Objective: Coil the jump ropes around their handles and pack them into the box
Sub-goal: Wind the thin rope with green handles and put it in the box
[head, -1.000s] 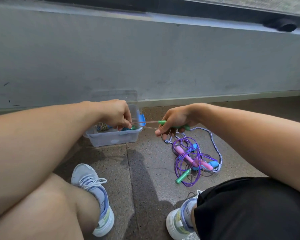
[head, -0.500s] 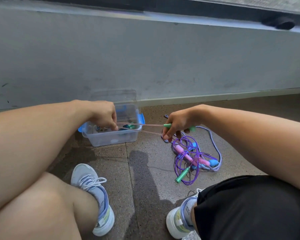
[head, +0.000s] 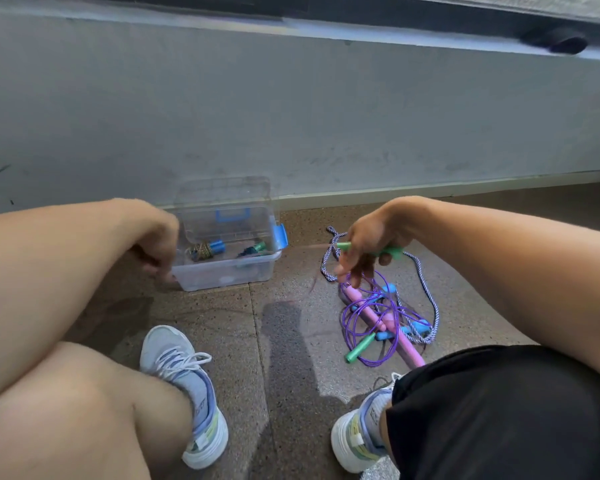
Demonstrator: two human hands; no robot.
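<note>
My right hand [head: 368, 244] grips a green handle [head: 390, 252] above the rope pile; a thin pink rope [head: 317, 245] runs left from the handle's tip as a faint blur. My left hand [head: 156, 245], blurred, is curled at the left end of the clear plastic box [head: 222, 277] and seems to pinch that rope. The box holds coiled ropes, one with a blue handle [head: 210, 249] and one with a green handle [head: 253, 249]. On the floor lies a tangle of purple rope [head: 355, 327], pink handles [head: 361, 303], another green handle [head: 359, 348] and a blue-white braided rope [head: 430, 296].
The box's clear lid [head: 222, 192] stands open against the grey wall [head: 291, 116]. My left shoe [head: 184, 368] and right shoe [head: 357, 431] rest on the speckled floor [head: 284, 341], with my knees at the frame's bottom corners.
My left hand has drawn left and down, from above the box to its left end, pulling the thin rope out. My right hand with the green handle has shifted a little right.
</note>
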